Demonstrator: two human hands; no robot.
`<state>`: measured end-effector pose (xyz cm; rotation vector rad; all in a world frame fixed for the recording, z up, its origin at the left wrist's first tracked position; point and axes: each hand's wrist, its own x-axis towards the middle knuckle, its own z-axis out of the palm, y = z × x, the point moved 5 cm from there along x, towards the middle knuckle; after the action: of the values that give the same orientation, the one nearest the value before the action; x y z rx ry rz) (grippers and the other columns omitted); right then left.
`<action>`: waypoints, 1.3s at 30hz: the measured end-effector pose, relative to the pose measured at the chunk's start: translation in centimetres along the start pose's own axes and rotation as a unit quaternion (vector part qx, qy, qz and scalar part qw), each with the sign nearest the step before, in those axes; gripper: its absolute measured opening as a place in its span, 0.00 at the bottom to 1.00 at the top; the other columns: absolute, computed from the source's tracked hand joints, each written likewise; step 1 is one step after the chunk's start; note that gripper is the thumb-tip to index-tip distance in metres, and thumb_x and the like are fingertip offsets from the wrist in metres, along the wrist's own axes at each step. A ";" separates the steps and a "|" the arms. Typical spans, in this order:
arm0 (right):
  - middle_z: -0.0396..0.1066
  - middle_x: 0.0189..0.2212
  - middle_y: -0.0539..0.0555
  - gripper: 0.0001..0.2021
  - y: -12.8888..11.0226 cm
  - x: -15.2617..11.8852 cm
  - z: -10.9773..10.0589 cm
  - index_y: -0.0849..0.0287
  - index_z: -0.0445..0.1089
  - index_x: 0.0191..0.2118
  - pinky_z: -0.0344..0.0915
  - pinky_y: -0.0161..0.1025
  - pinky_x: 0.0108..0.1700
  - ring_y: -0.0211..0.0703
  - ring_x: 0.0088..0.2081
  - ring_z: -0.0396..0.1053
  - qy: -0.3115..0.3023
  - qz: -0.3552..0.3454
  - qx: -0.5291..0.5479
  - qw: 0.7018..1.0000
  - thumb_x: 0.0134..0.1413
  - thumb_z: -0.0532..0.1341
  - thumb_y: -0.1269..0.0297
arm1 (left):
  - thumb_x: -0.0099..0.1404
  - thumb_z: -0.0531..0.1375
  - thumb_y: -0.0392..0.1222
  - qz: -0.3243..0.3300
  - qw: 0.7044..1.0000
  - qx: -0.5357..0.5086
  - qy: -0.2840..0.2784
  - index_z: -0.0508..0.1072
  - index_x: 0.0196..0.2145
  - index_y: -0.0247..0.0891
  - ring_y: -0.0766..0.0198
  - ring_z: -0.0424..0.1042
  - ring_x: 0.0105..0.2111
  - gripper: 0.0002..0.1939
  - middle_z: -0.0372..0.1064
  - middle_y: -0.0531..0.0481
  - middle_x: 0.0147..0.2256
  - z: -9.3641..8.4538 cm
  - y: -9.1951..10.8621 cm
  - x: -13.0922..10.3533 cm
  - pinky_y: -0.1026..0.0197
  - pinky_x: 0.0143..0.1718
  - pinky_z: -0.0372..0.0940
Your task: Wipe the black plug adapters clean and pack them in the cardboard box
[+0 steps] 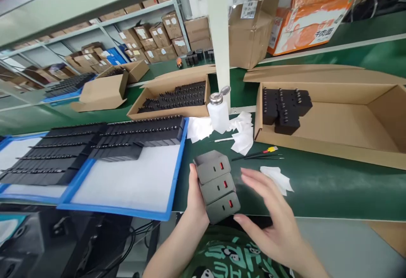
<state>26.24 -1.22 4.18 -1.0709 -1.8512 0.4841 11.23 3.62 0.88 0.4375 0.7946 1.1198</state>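
Observation:
My left hand (196, 195) is wrapped round a stack of three dark grey charger blocks (218, 187) at the front of the bench. Each block's facing side has a red USB port and a small dark slot. To the right of the stack, my right hand (269, 214) has its fingers spread, thumb close to the lowest block. Whether the thumb touches it I cannot tell. Beyond the hands lie thin black cables with a yellow-and-red end (269, 150) and a piece of white tissue (277, 179).
An open carton (333, 153) at the right holds several black blocks. Blue-rimmed trays (158, 214) with rows of blocks stand left. A white pump bottle (218, 115) is beside crumpled tissues at a pale upright post (218, 28). Another filled carton (173, 112) stands behind the trays.

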 end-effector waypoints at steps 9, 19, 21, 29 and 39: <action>0.63 0.60 0.61 0.29 -2.9 -0.1 3.3 0.54 0.56 0.67 0.74 0.48 0.56 0.52 0.61 0.64 -0.002 -0.031 0.018 0.999 0.62 0.60 0.68 | 0.60 0.57 0.72 -0.094 0.988 -0.124 -0.014 0.76 0.36 0.36 0.62 0.70 0.25 0.32 0.72 0.46 0.28 -1.3 -0.1 -1.8 0.61 0.29 0.64; 0.62 0.65 0.55 0.26 -6.3 0.2 4.1 0.64 0.64 0.64 0.34 0.51 0.75 0.49 0.72 0.46 -0.079 -0.249 -0.184 0.948 0.63 0.62 0.61 | 0.64 0.52 0.72 -0.134 0.977 -0.118 0.117 0.76 0.36 0.32 0.60 0.73 0.25 0.35 0.72 0.45 0.26 -1.8 0.6 -2.5 0.60 0.30 0.68; 0.67 0.61 0.52 0.19 -6.5 0.0 4.0 0.64 0.70 0.58 0.33 0.45 0.75 0.43 0.69 0.53 -0.124 -0.297 -0.180 0.929 0.65 0.60 0.64 | 0.61 0.56 0.73 -0.136 0.978 -0.093 0.126 0.75 0.37 0.32 0.59 0.72 0.23 0.36 0.71 0.46 0.24 -1.9 0.7 -2.4 0.60 0.27 0.67; 0.71 0.58 0.57 0.19 -5.7 0.3 3.5 0.69 0.72 0.56 0.43 0.45 0.74 0.46 0.69 0.53 -0.131 -0.315 -0.130 0.931 0.64 0.59 0.64 | 0.58 0.61 0.71 -0.082 0.983 -0.080 0.143 0.77 0.39 0.31 0.62 0.70 0.22 0.35 0.72 0.47 0.25 -2.9 0.8 -1.5 0.60 0.26 0.66; 0.53 0.69 0.65 0.33 -5.7 4.9 0.4 0.67 0.54 0.69 0.64 0.54 0.65 0.57 0.69 0.52 -0.188 -0.146 -0.219 0.946 0.64 0.60 0.57 | 0.54 0.70 0.62 0.162 0.967 0.083 0.177 0.78 0.38 0.36 0.62 0.74 0.35 0.26 0.77 0.50 0.35 -2.6 1.3 -1.0 0.64 0.38 0.69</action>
<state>22.13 -0.21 10.47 -1.0044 -2.4910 0.1005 8.19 3.05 0.38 0.5278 1.1664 1.4657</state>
